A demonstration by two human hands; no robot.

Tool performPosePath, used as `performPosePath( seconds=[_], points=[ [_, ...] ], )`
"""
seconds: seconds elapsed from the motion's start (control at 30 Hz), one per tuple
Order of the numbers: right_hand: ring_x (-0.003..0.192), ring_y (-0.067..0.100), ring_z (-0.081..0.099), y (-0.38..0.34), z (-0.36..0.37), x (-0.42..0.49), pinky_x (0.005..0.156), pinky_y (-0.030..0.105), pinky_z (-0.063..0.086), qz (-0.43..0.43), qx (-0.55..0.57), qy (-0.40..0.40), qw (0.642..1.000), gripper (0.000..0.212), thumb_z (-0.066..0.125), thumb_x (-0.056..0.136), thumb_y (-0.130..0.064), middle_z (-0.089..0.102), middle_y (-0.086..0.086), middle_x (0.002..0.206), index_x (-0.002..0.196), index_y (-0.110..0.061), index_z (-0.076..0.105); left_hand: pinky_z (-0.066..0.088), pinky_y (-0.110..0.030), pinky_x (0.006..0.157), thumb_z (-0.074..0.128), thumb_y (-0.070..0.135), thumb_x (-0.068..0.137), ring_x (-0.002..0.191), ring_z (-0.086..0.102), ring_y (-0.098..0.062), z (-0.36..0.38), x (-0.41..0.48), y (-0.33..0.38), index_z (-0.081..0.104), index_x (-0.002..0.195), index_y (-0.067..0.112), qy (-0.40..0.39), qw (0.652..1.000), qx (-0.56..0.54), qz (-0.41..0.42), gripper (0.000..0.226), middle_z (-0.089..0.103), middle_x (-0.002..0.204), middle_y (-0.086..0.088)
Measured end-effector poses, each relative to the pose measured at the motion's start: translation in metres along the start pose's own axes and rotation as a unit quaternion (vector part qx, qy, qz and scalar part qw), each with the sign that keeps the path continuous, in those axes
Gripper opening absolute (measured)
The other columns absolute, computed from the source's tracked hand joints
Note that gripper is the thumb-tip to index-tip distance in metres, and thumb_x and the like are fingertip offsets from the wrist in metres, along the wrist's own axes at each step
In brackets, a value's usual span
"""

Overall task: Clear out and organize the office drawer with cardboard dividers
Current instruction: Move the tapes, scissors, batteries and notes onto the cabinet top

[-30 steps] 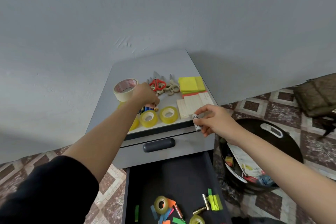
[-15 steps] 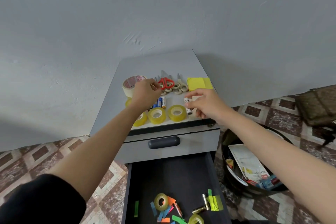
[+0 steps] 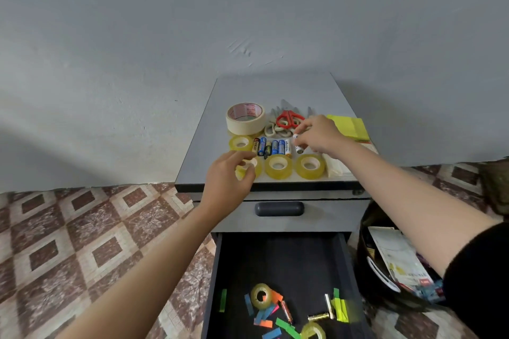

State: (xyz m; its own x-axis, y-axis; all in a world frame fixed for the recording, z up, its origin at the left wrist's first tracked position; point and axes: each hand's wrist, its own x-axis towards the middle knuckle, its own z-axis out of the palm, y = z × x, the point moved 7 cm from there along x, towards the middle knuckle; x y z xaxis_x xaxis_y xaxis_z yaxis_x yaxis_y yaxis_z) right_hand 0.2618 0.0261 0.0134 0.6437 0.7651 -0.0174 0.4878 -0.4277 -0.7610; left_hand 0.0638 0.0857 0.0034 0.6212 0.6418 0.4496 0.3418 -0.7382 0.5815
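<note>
My right hand pinches a white battery at the right end of a row of batteries on the grey cabinet top. My left hand hovers at the cabinet's front edge with loosely curled fingers, partly covering a yellow tape roll; it seems to hold nothing. Below, the open dark drawer holds two small tape rolls, coloured paper flags, a loose battery and gold clips.
On the cabinet top lie a masking tape roll, red and cream scissors, further yellow tape rolls, yellow sticky notes and white paper. A black bin with papers stands at the right. The upper drawer is closed.
My right hand carried the white battery from the cabinet's front right edge to the end of the battery row. My left hand drew back from the batteries toward the front edge.
</note>
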Motion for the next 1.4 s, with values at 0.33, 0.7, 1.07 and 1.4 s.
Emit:
performPosePath(
  seconds=[0.33, 0.7, 1.07, 1.4],
  points=[
    [0.098, 0.024, 0.061, -0.002, 0.011, 0.009, 0.082, 0.029, 0.046, -0.023, -0.130, 0.019, 0.991, 0.015, 0.071, 0.079, -0.010, 0.064, 0.011, 0.113, 0.093, -0.008, 0.071, 0.049, -0.019, 0.072, 0.060, 0.006, 0.086, 0.079, 0.057, -0.001, -0.005, -0.016, -0.016, 0.068, 0.103, 0.012, 0.008, 0.998, -0.056, -0.019, 0.019, 0.062, 0.097, 0.009],
    [0.113, 0.023, 0.055, -0.007, 0.004, -0.001, 0.083, 0.024, 0.039, -0.033, -0.108, 0.037, 0.993, 0.017, 0.068, 0.082, -0.009, 0.064, 0.009, 0.118, 0.098, -0.009, 0.072, 0.043, -0.004, 0.064, 0.056, 0.004, 0.089, 0.074, 0.055, 0.000, -0.010, -0.021, -0.012, 0.068, 0.100, 0.011, 0.017, 0.995, -0.088, -0.052, 0.018, 0.062, 0.092, 0.006],
    [0.052, 0.000, 0.052, -0.026, -0.007, -0.088, 0.048, 0.008, 0.038, -0.092, 0.038, 0.051, 0.994, 0.004, 0.067, 0.080, 0.000, 0.057, -0.006, 0.061, 0.078, -0.003, 0.069, 0.041, -0.002, 0.063, 0.059, 0.008, 0.087, 0.069, 0.054, 0.001, -0.016, -0.063, 0.004, 0.067, 0.097, 0.015, -0.021, 0.993, -0.090, -0.076, 0.014, 0.060, 0.079, 0.012],
    [0.055, 0.002, 0.048, 0.060, 0.079, -0.187, 0.047, 0.005, 0.038, -0.028, 0.044, -0.071, 0.996, 0.008, 0.065, 0.084, -0.005, 0.057, -0.007, 0.062, 0.077, -0.008, 0.068, 0.044, -0.008, 0.068, 0.062, 0.012, 0.087, 0.070, 0.054, 0.002, 0.027, -0.160, -0.028, 0.068, 0.097, 0.013, -0.134, 0.982, -0.057, -0.121, 0.012, 0.063, 0.084, 0.007]
  ],
)
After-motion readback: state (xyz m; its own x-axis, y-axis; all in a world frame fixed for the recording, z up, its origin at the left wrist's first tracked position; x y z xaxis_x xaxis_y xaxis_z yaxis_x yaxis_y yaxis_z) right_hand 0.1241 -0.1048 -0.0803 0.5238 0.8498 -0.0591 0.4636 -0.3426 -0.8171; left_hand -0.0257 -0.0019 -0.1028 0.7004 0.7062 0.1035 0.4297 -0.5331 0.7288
